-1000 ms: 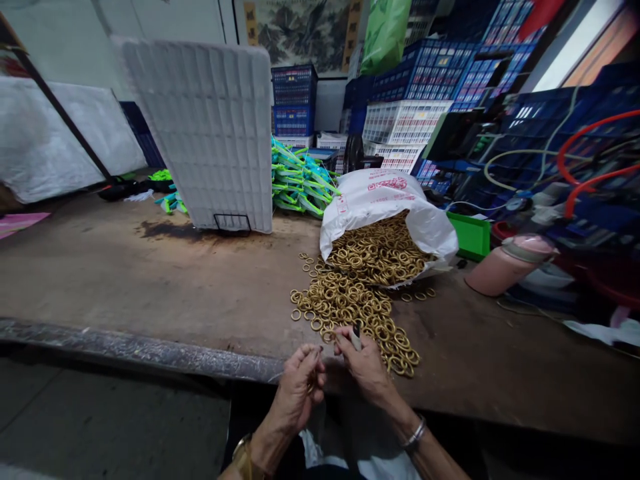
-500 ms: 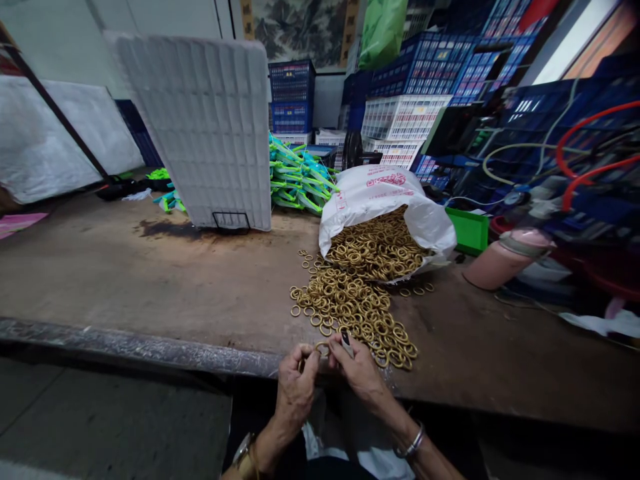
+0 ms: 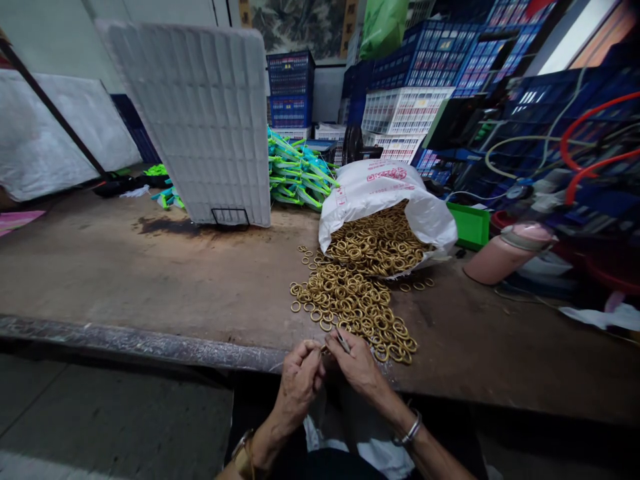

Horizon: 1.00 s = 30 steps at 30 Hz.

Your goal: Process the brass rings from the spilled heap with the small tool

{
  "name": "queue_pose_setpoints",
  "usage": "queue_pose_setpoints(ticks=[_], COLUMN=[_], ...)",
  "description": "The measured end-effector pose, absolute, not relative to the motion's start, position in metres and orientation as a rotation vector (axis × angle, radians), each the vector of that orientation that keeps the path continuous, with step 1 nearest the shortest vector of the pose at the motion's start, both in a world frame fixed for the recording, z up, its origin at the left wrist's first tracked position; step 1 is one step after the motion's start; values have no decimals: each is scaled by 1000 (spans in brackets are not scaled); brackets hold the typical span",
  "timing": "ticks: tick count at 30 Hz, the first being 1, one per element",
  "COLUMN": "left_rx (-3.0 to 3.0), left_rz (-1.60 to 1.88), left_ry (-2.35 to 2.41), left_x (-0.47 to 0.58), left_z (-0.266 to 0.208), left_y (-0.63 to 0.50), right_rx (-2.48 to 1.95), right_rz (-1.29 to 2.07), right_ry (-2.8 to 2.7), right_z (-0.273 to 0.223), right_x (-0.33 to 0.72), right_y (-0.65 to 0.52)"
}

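Your left hand (image 3: 303, 372) is closed, its thumb and fingertips pinched on a small, round, gold-coloured ring (image 3: 324, 349) that shows only as a sliver between your hands, over the table's front edge. Your right hand (image 3: 359, 363) is curled round a slim dark-and-silver tool (image 3: 343, 341), fingertips near the ring. Just beyond them a loose pile of gold-coloured rings (image 3: 357, 300) spreads on the brown worktop (image 3: 125, 273), spilling from a white sack with red print (image 3: 385, 180), which lies open towards you and blocks the way behind. Left of it, an upright white ribbed panel (image 3: 200, 120) partly hides a heap of green-and-turquoise strips (image 3: 297, 173). To the right sit a bright green tray (image 3: 470, 227) and a tilted pink cylindrical bottle (image 3: 505, 257); orange-red hoses (image 3: 567, 150) loop above.
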<state>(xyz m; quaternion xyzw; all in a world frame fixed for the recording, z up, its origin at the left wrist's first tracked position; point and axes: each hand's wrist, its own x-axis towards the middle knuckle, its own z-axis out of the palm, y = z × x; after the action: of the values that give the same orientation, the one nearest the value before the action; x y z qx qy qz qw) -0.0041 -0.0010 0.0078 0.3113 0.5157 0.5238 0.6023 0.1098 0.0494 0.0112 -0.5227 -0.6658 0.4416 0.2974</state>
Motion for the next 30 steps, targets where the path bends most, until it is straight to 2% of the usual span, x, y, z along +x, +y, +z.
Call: queue_pose_setpoints(ticks=[4,14,21,30], left_rx=[671,580,574,601], left_rz=[1129,1197,1205,1262], left_ry=[1094,1030,1101,1160], left_x=[-5,-4,-4,-2], left_z=[6,5,10,10], left_y=[-1,-6,-5,-2], right_rx=[-1346,-1261,-1395,-1435], right_rz=[1162,1255,810,620], right_ry=[-1820,-1804,-2163,-2316], right_z=[12,11,1,2], right_x=[110,110,116,113], right_y=[48,49,42,37])
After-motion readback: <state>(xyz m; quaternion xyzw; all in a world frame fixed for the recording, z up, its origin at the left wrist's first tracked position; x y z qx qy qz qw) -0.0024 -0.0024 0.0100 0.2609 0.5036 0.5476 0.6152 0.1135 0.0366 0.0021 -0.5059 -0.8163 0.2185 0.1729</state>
